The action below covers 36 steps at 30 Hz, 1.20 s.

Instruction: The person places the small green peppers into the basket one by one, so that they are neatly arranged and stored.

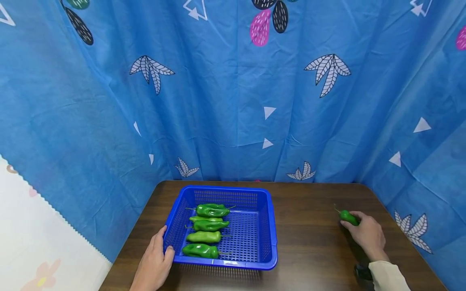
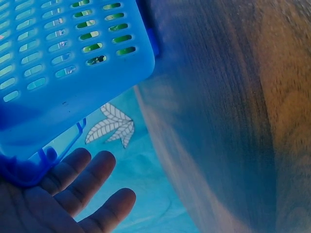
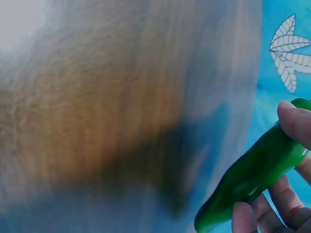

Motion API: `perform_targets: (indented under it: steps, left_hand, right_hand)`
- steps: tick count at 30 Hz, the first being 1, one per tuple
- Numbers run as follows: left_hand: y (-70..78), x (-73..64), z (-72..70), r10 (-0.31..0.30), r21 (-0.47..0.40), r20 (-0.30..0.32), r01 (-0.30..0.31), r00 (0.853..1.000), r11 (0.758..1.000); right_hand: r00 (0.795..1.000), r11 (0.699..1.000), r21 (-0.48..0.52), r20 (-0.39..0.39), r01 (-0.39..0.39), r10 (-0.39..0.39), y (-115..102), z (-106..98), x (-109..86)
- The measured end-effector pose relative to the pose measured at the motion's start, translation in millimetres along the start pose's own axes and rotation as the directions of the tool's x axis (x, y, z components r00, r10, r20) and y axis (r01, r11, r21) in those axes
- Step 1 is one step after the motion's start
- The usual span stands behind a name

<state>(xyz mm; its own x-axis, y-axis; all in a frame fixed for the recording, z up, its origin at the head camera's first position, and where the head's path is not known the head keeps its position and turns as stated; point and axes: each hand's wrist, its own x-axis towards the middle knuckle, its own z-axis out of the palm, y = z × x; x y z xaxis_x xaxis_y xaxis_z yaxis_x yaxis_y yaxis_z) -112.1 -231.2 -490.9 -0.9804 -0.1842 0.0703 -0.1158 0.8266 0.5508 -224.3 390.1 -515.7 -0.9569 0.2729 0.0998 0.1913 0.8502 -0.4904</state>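
At the right of the table my right hand (image 1: 365,234) holds a glossy green pepper (image 1: 348,218), its thin stem pointing up and left. In the right wrist view the thumb and fingers curl round that pepper (image 3: 252,170), partly covering one end. My left hand (image 1: 154,258) grips the front left corner of a blue plastic basket (image 1: 270,226), thumb at the rim. Beneath the slotted basket wall (image 2: 97,77), the other fingers (image 2: 92,179) show spread in the left wrist view. Several green peppers (image 1: 204,237) lie in a column along the basket's left half, stems mostly rightward.
The dark wooden table (image 1: 306,242) extends between the basket and my right hand. Behind it and at both sides hangs a blue patterned curtain (image 1: 218,101). A pale floral cloth (image 1: 40,242) shows at the far left. A dark strap (image 1: 362,273) is at my right wrist.
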Motion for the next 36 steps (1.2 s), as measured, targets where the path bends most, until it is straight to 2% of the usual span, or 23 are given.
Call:
perform_targets:
  steps: [7, 16, 26, 36]
  left_hand:
    - [-1.5, 0.8, -0.1, 0.02, -0.002, -0.013, -0.02, 1.0, 1.0]
    - [-1.7, 1.9, 1.5, 0.047, -0.006, -0.038, -0.047, 0.998, 0.999]
    - [-3.9, 1.3, 3.0, 0.072, -0.011, -0.075, -0.073, 0.995, 0.997]
    - [-5.2, 2.1, 3.0, 0.051, -0.027, -0.029, -0.051, 0.998, 0.998]
  right_hand:
    - [0.998, 0.998, -0.01, 0.012, 0.061, -0.06, -24, -8, -4.9]
    - [0.986, 0.989, -0.031, -0.08, 0.148, -0.15, -51, -13, -9.1]
    - [0.967, 0.976, -0.051, -0.134, 0.213, -0.218, -74, -14, -11.4]
    - [0.932, 0.951, -0.037, -0.194, 0.306, -0.307, -110, -25, -15.8]
